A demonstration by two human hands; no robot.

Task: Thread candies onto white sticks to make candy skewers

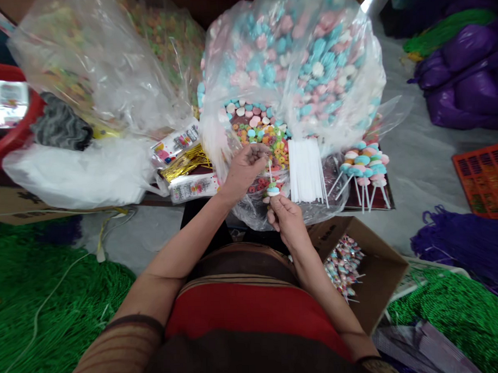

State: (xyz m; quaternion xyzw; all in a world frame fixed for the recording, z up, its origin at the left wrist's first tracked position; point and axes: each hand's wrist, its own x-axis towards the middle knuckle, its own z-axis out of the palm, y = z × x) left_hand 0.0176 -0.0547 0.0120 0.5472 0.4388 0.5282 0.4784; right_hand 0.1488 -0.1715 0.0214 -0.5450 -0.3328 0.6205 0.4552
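Holding a candy stick (270,174), right hand (285,213) is near illegibly-lettered packets (176,144).

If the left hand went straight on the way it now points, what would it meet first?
Most likely the loose coloured rings just past the left hand, though its height above them is unclear.

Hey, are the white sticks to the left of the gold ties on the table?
No, the bundle of white sticks lies to the right of the gold ties.
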